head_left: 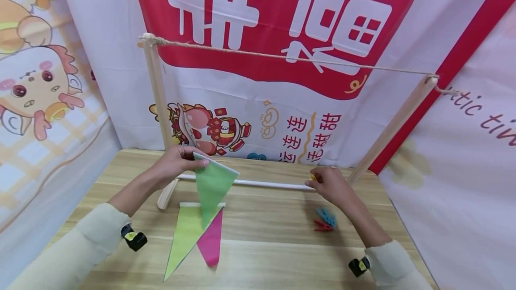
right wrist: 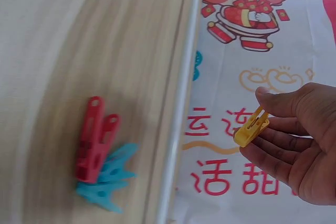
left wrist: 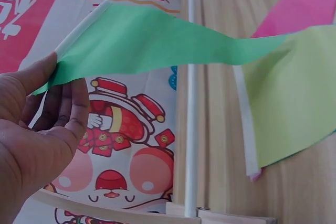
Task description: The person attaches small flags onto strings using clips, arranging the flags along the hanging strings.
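A green triangular pennant [head_left: 214, 187] hangs from my left hand [head_left: 179, 164], whose thumb and fingers pinch one end of its white top strip. Its tip overlaps a yellow-green pennant [head_left: 183, 232] lying on the table, with a pink pennant [head_left: 211, 243] partly beneath that one. My right hand [head_left: 332, 185] pinches a yellow clothespin [right wrist: 252, 129] between thumb and fingers, above the table's back part. Below it lie a red clothespin [right wrist: 93, 145] and blue clothespins [right wrist: 110, 177] in a small pile. A twine line [head_left: 258, 53] stretches above both hands.
Two wooden posts, left [head_left: 158, 88] and right [head_left: 395, 124], hold up the twine. A white rod [head_left: 266, 184] runs low between them. The wooden table [head_left: 282, 258] meets a printed cloth backdrop [head_left: 242, 75] behind.
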`<state>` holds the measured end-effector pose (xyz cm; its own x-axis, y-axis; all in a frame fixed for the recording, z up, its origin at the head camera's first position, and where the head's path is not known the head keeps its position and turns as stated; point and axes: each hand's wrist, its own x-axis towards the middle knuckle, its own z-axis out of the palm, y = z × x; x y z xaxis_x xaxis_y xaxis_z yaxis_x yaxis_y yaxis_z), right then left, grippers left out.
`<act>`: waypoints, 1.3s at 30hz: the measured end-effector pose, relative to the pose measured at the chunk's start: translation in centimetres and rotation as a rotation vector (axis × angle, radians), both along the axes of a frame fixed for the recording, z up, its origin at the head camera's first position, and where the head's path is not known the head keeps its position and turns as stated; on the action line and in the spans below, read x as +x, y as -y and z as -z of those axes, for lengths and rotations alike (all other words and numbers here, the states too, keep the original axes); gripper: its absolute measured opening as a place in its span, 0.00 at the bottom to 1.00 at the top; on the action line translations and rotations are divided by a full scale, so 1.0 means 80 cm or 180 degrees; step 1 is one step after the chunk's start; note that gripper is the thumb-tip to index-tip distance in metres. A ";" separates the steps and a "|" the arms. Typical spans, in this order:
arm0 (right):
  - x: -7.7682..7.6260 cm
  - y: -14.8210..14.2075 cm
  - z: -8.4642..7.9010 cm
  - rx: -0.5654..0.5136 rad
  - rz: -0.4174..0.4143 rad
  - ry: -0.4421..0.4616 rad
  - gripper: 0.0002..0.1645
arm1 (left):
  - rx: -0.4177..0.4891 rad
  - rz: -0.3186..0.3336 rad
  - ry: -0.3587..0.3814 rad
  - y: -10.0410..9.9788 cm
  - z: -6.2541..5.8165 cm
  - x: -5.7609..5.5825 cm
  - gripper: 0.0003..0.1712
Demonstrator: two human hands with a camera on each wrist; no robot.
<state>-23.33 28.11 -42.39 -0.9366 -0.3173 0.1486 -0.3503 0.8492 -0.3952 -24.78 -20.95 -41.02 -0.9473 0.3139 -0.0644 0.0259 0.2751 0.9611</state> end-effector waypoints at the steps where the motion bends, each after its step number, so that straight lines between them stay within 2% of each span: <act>1: -0.001 0.002 -0.003 -0.0005 -0.0017 -0.0026 0.15 | 0.0047 -0.0011 -0.0008 0.000 -0.002 0.000 0.20; 8: -0.003 0.015 -0.026 -0.0033 -0.0039 -0.0093 0.17 | 0.0478 -0.0149 -0.0071 -0.006 -0.011 -0.002 0.17; 12: -0.005 0.024 -0.041 -0.0030 -0.0077 -0.0155 0.17 | 0.0608 -0.0269 -0.0127 -0.007 -0.021 -0.004 0.12; 21: -0.004 0.044 -0.072 -0.0141 -0.0111 -0.0222 0.14 | 0.0724 -0.0346 -0.0149 -0.013 -0.042 -0.009 0.12; 29: 0.001 0.061 -0.090 -0.0185 -0.0083 -0.0159 0.20 | 0.0758 -0.0394 -0.0173 -0.015 -0.048 -0.010 0.11; 35: -0.002 0.072 -0.099 -0.0214 -0.0179 -0.0316 0.16 | 0.0801 -0.0429 -0.0185 -0.017 -0.053 -0.011 0.09; 39: -0.004 0.080 -0.111 -0.0232 -0.0270 -0.0448 0.17 | 0.0794 -0.0493 -0.0179 -0.020 -0.058 -0.012 0.12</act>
<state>-23.63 21.70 -33.52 -0.8753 -0.3778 0.3019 -0.4757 0.7851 -0.3965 -25.76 -19.35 -36.35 -0.9850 0.1649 0.0506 0.0572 0.0355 0.9977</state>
